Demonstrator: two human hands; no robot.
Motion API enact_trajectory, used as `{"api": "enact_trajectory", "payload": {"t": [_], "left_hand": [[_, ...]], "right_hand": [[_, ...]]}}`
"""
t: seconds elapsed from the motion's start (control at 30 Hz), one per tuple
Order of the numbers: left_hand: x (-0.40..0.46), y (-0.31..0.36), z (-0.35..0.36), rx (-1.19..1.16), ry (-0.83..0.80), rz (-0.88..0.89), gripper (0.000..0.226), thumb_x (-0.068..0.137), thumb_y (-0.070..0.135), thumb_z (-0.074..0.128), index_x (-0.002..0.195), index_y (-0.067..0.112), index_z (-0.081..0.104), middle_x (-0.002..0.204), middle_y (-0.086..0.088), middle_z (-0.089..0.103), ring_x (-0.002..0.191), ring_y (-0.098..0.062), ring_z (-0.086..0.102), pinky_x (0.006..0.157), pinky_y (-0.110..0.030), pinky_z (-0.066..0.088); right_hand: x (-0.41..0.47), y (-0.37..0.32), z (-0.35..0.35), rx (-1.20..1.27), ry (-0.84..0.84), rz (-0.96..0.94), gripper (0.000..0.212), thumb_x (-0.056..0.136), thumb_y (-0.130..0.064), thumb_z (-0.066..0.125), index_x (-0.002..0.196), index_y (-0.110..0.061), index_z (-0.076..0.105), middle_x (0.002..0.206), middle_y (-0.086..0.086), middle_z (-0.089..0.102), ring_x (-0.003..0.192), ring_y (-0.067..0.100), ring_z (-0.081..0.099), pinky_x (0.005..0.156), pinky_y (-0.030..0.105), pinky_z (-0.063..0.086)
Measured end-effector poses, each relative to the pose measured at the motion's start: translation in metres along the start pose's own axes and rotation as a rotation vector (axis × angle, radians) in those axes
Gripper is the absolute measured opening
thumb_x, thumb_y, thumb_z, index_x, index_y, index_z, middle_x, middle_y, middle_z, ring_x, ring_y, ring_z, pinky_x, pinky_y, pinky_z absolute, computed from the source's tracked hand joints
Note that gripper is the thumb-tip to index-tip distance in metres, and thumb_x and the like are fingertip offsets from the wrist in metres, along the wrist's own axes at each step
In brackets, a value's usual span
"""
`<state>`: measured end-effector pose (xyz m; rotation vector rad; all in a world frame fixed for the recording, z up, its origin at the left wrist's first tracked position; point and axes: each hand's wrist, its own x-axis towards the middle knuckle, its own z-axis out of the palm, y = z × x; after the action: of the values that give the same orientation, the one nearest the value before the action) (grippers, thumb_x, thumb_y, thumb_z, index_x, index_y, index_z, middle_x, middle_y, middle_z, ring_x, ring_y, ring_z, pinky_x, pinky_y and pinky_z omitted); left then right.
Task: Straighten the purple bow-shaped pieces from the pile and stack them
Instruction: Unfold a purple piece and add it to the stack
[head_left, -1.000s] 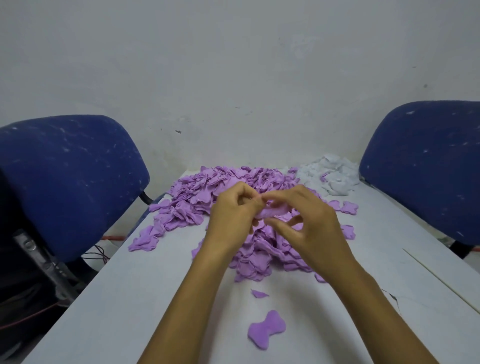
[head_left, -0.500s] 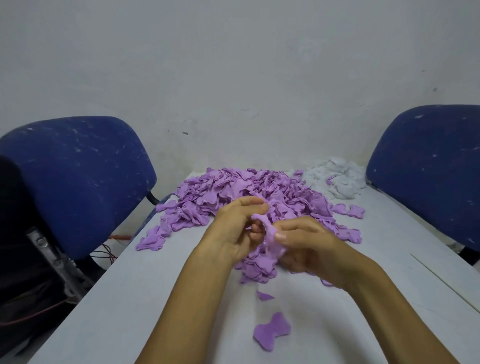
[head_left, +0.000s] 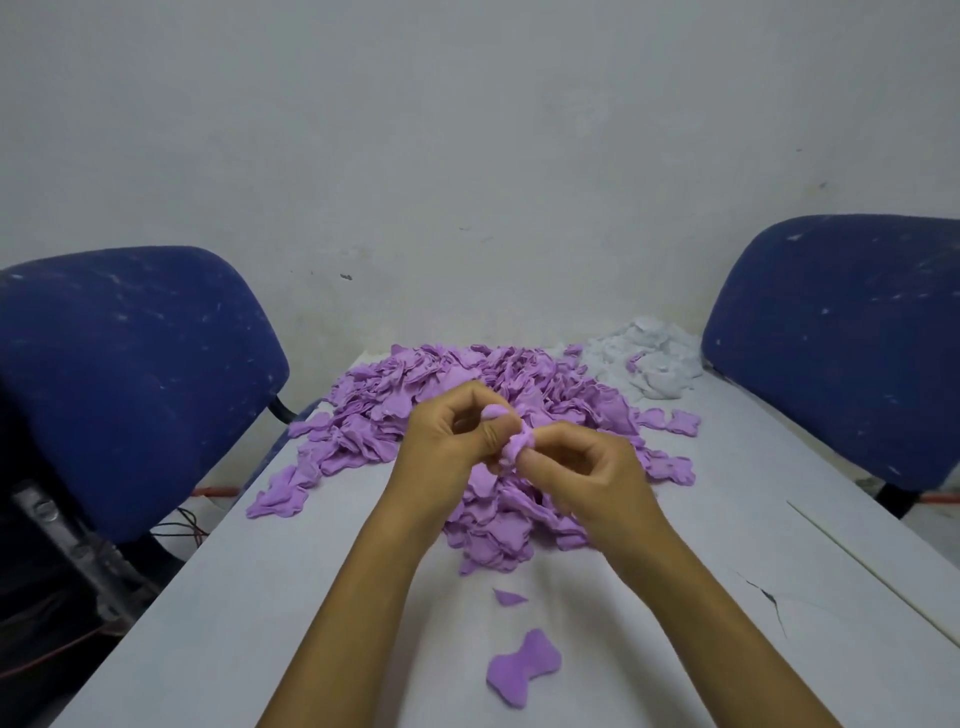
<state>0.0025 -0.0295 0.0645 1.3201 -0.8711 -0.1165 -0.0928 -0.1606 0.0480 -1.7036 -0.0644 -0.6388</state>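
Purple crumpled bow piece (head_left: 518, 446) — pinched by left hand (head_left: 451, 451), right hand (head_left: 597, 475) fingers; above pile (head_left: 467, 395).

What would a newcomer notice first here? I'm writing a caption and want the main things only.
The big heap of purple bow-shaped pieces at the middle of the white table draws the eye first. In front of it, the left hand and right hand together pinch one crumpled purple piece above the heap. One flat bow piece lies alone near the table's close edge, with blue chairs on both sides.
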Motion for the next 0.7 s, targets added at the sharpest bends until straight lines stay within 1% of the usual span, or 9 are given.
{"api": "enact_trajectory", "payload": {"t": [0.07, 0.17, 0.23, 0.3, 0.37, 0.43, 0.5, 0.6, 0.7], "left_hand": [[-0.001, 0.002, 0.003, 0.04, 0.039, 0.038, 0.016, 0.083, 0.005, 0.069, 0.072, 0.016, 0.067, 0.067, -0.002, 0.064, 0.062, -0.016, 0.057, 0.057, -0.027, 0.049], [-0.004, 0.007, 0.013, 0.033, 0.048, 0.058, 0.012, 0.087, 0.0, 0.065, 0.076, 0.004, 0.061, 0.068, -0.012, 0.059, 0.058, -0.02, 0.05, 0.053, -0.028, 0.044], [-0.005, 0.009, 0.017, 0.05, 0.049, 0.056, 0.018, 0.091, 0.0, 0.061, 0.075, 0.008, 0.058, 0.064, -0.008, 0.052, 0.055, -0.019, 0.043, 0.05, -0.027, 0.038], [-0.006, 0.012, 0.024, 0.13, 0.027, 0.075, 0.018, 0.091, 0.003, 0.061, 0.076, 0.011, 0.055, 0.059, 0.001, 0.049, 0.053, -0.016, 0.039, 0.05, -0.025, 0.033], [-0.009, 0.014, 0.036, 0.303, -0.002, 0.152, 0.018, 0.088, 0.007, 0.061, 0.074, 0.015, 0.051, 0.055, 0.007, 0.047, 0.052, -0.015, 0.039, 0.052, -0.026, 0.033], [-0.012, 0.016, 0.05, 0.491, -0.024, 0.25, 0.024, 0.085, 0.008, 0.06, 0.072, 0.022, 0.045, 0.054, 0.004, 0.048, 0.054, -0.019, 0.041, 0.052, -0.023, 0.034], [-0.01, 0.013, 0.057, 0.522, -0.025, 0.283, 0.028, 0.085, 0.006, 0.062, 0.071, 0.024, 0.044, 0.054, 0.001, 0.049, 0.053, -0.018, 0.041, 0.051, -0.02, 0.032], [-0.007, 0.008, 0.057, 0.41, -0.004, 0.22, 0.021, 0.086, 0.01, 0.063, 0.072, 0.02, 0.05, 0.055, 0.004, 0.053, 0.051, -0.011, 0.044, 0.052, -0.02, 0.037], [-0.004, 0.005, 0.052, -0.078, -0.07, -0.027, 0.008, 0.088, 0.022, 0.06, 0.085, 0.015, 0.062, 0.066, -0.003, 0.059, 0.057, -0.017, 0.049, 0.05, -0.026, 0.038]], "right_hand": [[-0.001, 0.001, 0.005, -0.195, 0.128, -0.145, 0.007, 0.084, -0.012, 0.075, 0.081, -0.018, 0.074, 0.071, -0.003, 0.07, 0.06, 0.026, 0.056, 0.055, 0.038, 0.047], [0.001, 0.0, 0.008, -0.237, 0.228, -0.181, 0.011, 0.082, -0.007, 0.074, 0.075, -0.013, 0.068, 0.063, 0.001, 0.064, 0.056, 0.02, 0.053, 0.055, 0.035, 0.047], [0.002, -0.001, 0.009, -0.233, 0.286, -0.156, 0.016, 0.081, -0.004, 0.071, 0.07, -0.013, 0.064, 0.059, 0.003, 0.06, 0.053, 0.012, 0.049, 0.053, 0.028, 0.044], [0.007, -0.002, 0.007, -0.266, 0.375, -0.105, 0.018, 0.079, -0.006, 0.07, 0.067, -0.015, 0.061, 0.055, 0.002, 0.056, 0.05, 0.008, 0.044, 0.05, 0.026, 0.039], [0.013, 0.002, -0.001, -0.355, 0.494, -0.07, 0.023, 0.077, -0.004, 0.068, 0.063, -0.013, 0.053, 0.052, -0.001, 0.048, 0.051, 0.011, 0.039, 0.051, 0.032, 0.035], [0.017, 0.006, -0.009, -0.453, 0.551, -0.045, 0.026, 0.077, -0.001, 0.064, 0.061, -0.013, 0.046, 0.052, -0.001, 0.045, 0.053, 0.014, 0.036, 0.052, 0.037, 0.033], [0.018, 0.01, -0.01, -0.509, 0.561, -0.011, 0.028, 0.079, -0.004, 0.062, 0.061, -0.015, 0.044, 0.053, -0.002, 0.045, 0.054, 0.015, 0.036, 0.051, 0.039, 0.034], [0.02, 0.012, -0.009, -0.507, 0.529, 0.016, 0.028, 0.081, -0.011, 0.061, 0.062, -0.015, 0.042, 0.055, -0.001, 0.047, 0.056, 0.016, 0.036, 0.05, 0.035, 0.03], [0.023, 0.006, -0.013, -0.372, 0.416, 0.053, 0.02, 0.078, -0.005, 0.066, 0.065, -0.014, 0.053, 0.062, 0.007, 0.057, 0.059, 0.019, 0.045, 0.054, 0.039, 0.04]]}}
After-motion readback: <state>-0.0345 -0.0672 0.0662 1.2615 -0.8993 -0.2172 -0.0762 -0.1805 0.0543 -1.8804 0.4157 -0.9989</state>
